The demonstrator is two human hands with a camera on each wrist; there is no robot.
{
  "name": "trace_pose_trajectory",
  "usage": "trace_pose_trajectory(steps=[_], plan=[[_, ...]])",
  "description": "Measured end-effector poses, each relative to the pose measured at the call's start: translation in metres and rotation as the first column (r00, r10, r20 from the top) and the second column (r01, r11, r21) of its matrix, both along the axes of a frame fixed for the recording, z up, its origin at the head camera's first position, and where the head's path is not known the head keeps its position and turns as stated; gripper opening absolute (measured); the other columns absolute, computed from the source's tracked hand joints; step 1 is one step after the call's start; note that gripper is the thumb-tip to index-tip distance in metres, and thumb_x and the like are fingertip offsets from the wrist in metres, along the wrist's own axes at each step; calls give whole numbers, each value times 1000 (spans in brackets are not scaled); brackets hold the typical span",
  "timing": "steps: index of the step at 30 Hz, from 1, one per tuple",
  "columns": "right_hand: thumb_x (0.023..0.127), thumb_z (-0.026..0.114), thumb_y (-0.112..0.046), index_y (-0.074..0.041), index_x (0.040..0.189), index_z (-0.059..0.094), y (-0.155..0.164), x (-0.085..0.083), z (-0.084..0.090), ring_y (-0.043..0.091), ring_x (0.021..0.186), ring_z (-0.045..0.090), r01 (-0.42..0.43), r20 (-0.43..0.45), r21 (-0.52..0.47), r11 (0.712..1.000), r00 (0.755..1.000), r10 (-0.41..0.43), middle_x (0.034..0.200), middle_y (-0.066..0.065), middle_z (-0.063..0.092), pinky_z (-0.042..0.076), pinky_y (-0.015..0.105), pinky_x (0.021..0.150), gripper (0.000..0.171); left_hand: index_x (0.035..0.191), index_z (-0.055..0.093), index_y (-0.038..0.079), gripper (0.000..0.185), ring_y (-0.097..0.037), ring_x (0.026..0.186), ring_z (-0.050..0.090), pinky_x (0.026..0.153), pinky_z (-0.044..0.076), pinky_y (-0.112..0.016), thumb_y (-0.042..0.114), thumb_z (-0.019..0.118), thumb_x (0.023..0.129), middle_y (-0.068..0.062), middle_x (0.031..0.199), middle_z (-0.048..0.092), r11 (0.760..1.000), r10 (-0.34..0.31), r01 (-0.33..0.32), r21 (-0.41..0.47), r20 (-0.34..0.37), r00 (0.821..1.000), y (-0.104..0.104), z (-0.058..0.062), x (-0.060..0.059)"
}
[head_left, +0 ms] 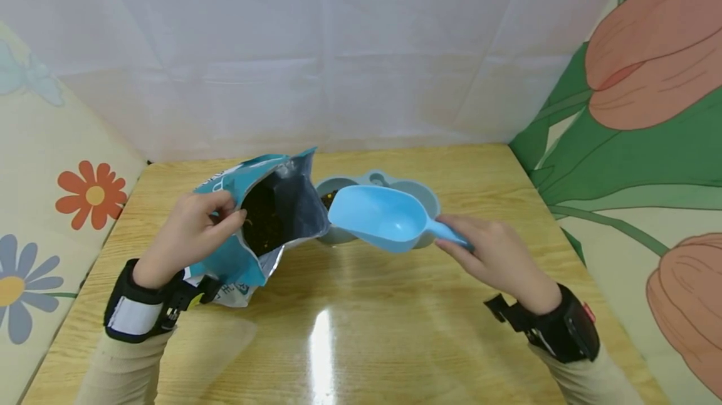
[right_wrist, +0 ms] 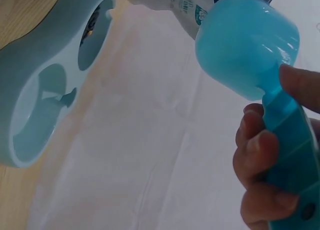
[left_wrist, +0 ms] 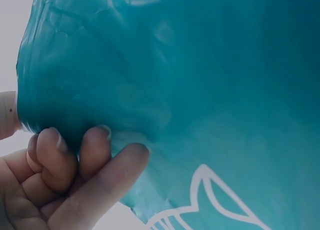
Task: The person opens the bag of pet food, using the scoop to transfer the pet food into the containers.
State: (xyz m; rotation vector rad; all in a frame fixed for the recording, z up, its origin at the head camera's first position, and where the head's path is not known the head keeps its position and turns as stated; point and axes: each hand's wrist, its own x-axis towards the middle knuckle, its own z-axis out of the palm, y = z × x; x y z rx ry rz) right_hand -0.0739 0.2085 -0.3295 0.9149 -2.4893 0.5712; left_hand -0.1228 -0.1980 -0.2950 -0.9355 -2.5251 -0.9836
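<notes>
My left hand (head_left: 194, 229) pinches the rim of an open teal bag (head_left: 265, 217), tilted toward the right, with dark pellets showing inside its silver lining. In the left wrist view the fingers (left_wrist: 95, 150) curl against the teal bag (left_wrist: 210, 90). My right hand (head_left: 491, 254) grips the handle of a light blue scoop (head_left: 383, 217), whose empty bowl hovers just right of the bag's mouth. In the right wrist view the scoop (right_wrist: 250, 45) is seen from below, with fingers (right_wrist: 260, 150) wrapped round its handle. Behind the scoop stands a grey-blue double bowl (head_left: 414, 192).
The double bowl (right_wrist: 45, 90) holds some dark pellets in one well. The wooden table (head_left: 361, 330) is bounded by a white sheet at the back and flower-patterned panels left and right.
</notes>
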Motion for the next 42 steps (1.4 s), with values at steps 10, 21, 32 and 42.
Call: trace_pose_trajectory(steps=[10,21,32,42], plan=[[93,48,-36,-2,109,61,-17,-7,17,5,54,51,-45,26,67,997,999,43,81,7,64,40,22,46,40,61,48,13,27,-6,48,34,43,27,-21,-2,65,75,11,55,37,1000,-2,2,2,-5,1000,0,-2,-1],[95,41,-41,-4,108,60,-44,-23,39,1,47,30,-143,3,141,980,990,144,62,-8,42,26,18,44,44,60,46,14,28,-6,48,34,43,27,-21,-1,63,76,11,55,36,1000,-8,8,-7,-8,1000,0,-3,-2],[86,61,-30,-4,107,58,-75,-41,59,9,48,35,-117,30,337,934,993,114,64,0,47,26,23,45,33,60,44,13,29,-7,47,33,43,27,-21,-3,61,76,10,55,35,1000,-19,19,-3,-14,1000,-2,-3,-2],[86,61,-28,-8,91,58,-104,-55,61,10,46,35,-116,-22,433,894,990,139,62,-1,44,24,23,43,20,60,43,14,29,-4,47,32,42,29,-20,-2,61,77,11,55,35,999,-31,31,8,2,1000,-1,-3,-2]])
